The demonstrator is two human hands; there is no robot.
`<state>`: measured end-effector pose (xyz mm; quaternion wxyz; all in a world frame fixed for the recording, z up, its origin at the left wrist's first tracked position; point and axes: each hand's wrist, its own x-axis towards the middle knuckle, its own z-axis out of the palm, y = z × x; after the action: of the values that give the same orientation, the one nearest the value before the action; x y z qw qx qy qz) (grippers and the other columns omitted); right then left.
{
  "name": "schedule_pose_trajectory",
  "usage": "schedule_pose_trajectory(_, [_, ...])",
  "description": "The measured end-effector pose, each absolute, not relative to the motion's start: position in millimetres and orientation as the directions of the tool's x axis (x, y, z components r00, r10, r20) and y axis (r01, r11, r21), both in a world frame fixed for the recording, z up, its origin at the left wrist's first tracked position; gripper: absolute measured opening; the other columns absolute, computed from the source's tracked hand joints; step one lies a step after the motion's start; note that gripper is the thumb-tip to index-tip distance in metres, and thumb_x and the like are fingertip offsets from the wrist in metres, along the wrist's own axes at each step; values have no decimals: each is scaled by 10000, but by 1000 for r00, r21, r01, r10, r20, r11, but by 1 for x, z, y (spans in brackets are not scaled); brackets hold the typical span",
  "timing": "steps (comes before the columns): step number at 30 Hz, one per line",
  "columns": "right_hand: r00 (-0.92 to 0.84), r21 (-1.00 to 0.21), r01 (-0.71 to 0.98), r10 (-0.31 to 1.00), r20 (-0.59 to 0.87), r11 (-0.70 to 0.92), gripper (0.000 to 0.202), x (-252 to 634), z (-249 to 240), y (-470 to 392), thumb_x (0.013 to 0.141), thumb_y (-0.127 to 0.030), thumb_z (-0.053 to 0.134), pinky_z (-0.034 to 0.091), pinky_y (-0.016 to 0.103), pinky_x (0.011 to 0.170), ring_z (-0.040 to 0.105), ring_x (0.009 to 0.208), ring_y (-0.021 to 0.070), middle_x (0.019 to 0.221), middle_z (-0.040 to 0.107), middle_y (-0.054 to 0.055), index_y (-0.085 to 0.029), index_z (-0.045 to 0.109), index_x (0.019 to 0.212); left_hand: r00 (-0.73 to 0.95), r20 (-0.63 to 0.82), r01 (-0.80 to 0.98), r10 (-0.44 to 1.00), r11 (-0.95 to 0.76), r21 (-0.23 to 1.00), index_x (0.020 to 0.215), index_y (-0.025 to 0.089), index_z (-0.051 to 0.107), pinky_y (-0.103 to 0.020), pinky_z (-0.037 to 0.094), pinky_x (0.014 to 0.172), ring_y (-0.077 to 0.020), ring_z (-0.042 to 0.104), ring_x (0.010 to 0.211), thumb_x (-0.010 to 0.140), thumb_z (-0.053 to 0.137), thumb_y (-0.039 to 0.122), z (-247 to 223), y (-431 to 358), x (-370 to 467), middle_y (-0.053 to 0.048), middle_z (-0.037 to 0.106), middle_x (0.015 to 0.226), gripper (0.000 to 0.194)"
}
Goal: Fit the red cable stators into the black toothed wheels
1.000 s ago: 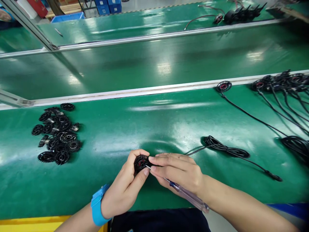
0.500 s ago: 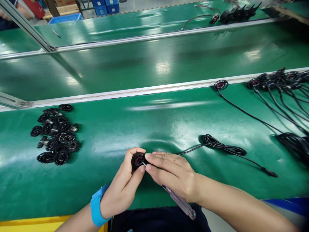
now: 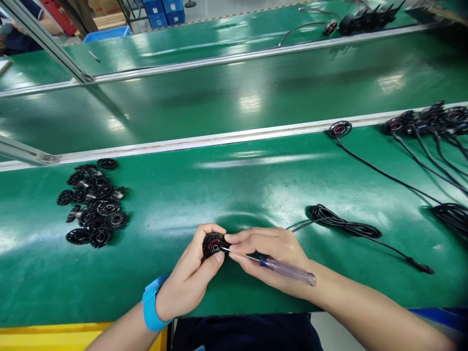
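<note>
A round black part with a reddish ring is gripped between the thumb and fingers of my left hand, which has a blue band at the wrist. My right hand holds a screwdriver with a clear handle and blue collar; its metal tip reaches the right side of the part. The fingertips of my right hand also touch the part's edge. A black cable runs from behind my right hand to a coiled bundle on the green table.
A pile of black toothed parts lies at left. Near the rail sits a wheel with cable, beside more wired parts. Yellow bin at lower left. A person shows at the top left.
The screwdriver handle has swung up and to the right, so the tool lies flatter across my right palm. The part has turned to face up more. The whole view has shifted slightly.
</note>
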<state>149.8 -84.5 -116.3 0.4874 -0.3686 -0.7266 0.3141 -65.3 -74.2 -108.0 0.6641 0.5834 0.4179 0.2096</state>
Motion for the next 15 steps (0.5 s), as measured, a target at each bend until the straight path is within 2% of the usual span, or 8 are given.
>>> schedule_pose_trajectory(3, [-263,-778,270,821,507,567,134,148,-114,-84,889,-83,664,648,215,803,773,896,167,962,793,59,-187,702,966,536,-311,247,785,207,947,1282,286,440,-310,410,833,-176,475,901,1072,456,351,-107,-76,-65,-12,515,1024,220])
schedule_pose_trajectory(8, [-239,-649,383,749,617,657,126,143,-114,-83,868,-61,673,632,248,904,776,850,160,964,794,82,-173,691,922,500,-314,293,807,183,938,1312,305,426,-314,423,955,-194,508,1069,1076,443,370,-106,-79,-63,-29,533,1149,245])
schedule_pose_trajectory(11, [-260,-598,422,722,641,682,67,139,-123,-85,899,-117,658,594,237,977,767,893,142,1003,789,94,-166,692,868,457,-300,314,837,164,935,1317,306,446,-321,423,1020,-219,501,1170,1061,462,410,-110,-83,-66,-42,527,1249,276])
schedule_pose_trajectory(12, [-275,-573,436,709,650,694,101,138,-128,-85,915,-146,643,577,218,994,761,914,129,1025,787,85,-173,688,828,430,-293,320,854,159,934,1315,301,462,-328,432,1030,-235,500,1202,1048,484,432,-115,-83,-68,-47,525,1290,298])
schedule_pose_trajectory(14, [-354,-485,489,673,649,725,203,137,-138,-83,949,-216,603,539,199,1032,754,936,104,1037,787,41,-199,683,762,327,-313,350,892,193,917,1296,288,506,-341,495,953,-267,548,1161,1009,539,480,-129,-81,-74,-55,569,1275,347])
schedule_pose_trajectory(15, [-434,-460,501,672,600,733,198,137,-143,-81,963,-249,584,521,190,1045,742,986,94,1092,777,24,-207,709,815,283,-313,359,907,203,911,1263,280,533,-342,535,867,-286,579,1119,973,588,508,-138,-77,-76,-58,605,1226,372])
